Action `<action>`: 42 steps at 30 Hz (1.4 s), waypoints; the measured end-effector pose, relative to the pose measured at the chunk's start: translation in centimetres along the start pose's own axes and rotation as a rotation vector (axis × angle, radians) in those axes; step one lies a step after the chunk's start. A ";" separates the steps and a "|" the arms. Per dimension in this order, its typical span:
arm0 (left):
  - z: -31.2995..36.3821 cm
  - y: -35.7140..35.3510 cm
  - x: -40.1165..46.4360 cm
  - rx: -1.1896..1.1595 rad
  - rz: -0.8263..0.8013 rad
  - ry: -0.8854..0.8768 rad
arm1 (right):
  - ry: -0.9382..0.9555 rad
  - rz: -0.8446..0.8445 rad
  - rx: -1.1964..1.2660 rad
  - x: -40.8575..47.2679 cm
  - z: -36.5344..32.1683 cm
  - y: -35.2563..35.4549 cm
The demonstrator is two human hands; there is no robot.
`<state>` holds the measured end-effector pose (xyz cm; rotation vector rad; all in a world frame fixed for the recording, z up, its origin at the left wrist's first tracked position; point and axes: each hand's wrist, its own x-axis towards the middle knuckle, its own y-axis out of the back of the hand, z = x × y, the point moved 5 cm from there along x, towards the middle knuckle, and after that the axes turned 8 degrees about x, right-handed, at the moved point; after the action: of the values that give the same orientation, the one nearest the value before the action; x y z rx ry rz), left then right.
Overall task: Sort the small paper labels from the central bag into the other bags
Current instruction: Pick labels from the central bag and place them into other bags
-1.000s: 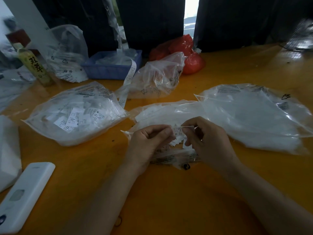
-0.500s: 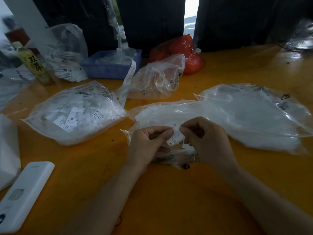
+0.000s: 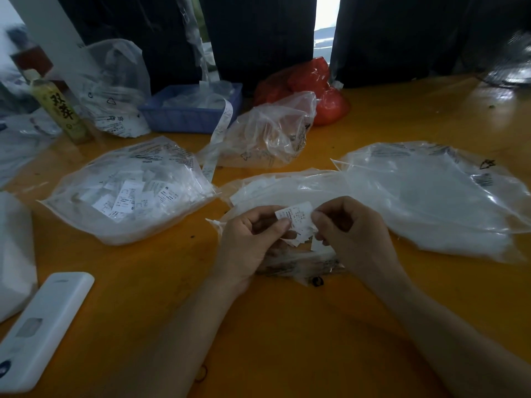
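A small white printed paper label (image 3: 296,214) is pinched between my left hand (image 3: 253,239) and my right hand (image 3: 353,234), just above the central clear bag (image 3: 287,185). More loose labels (image 3: 301,238) hang bunched under my fingers. To the left lies a clear bag of labels (image 3: 129,188), full and puffed. A large flat clear bag (image 3: 436,196) lies on the right. Another crumpled clear bag (image 3: 267,133) sits behind the central one.
On the orange table (image 3: 287,326) a white remote-like device (image 3: 43,328) lies at the near left. A blue basket (image 3: 192,110), a drink bottle (image 3: 60,110), red bags (image 3: 310,87) and a white bag (image 3: 115,87) stand along the back.
My hands have turned the label flatter and raised it slightly, so its printed face now shows between my fingers. The bags have not moved.
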<state>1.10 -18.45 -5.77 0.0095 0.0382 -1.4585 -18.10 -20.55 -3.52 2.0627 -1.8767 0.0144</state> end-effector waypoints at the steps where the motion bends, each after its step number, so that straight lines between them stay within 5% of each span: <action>1: 0.0 0.2 0.2 0.015 0.020 -0.017 | -0.010 -0.020 -0.006 0.1 0.0 -0.1; 8: 2.6 5.0 0.4 0.224 0.377 -0.186 | -0.020 -0.012 -0.017 0.1 0.0 0.4; 13: 6.7 12.5 -0.7 0.952 0.923 -0.481 | 0.021 -0.022 -0.033 0.0 -0.4 0.4; 18: 4.1 17.1 1.1 1.416 0.790 0.064 | 0.062 -0.080 -0.159 -0.2 -0.4 -0.2; 20: 3.8 16.9 1.2 1.450 0.786 0.125 | 0.077 -0.105 -0.215 -0.3 -0.3 -0.5; 31: 4.2 16.3 0.9 1.421 0.872 0.081 | 0.266 0.130 -0.343 0.9 -2.1 3.5; 37: 4.4 15.0 0.9 1.371 0.912 -0.073 | 0.192 -0.216 -0.728 1.5 0.5 1.4; 42: 4.6 9.9 0.8 1.140 0.730 -0.388 | 0.194 -0.222 -0.970 1.6 1.4 -0.5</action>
<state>11.16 -18.24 -1.34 0.6045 -1.0118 -0.5755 -17.72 -22.46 -4.56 1.4772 -1.1527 -0.6005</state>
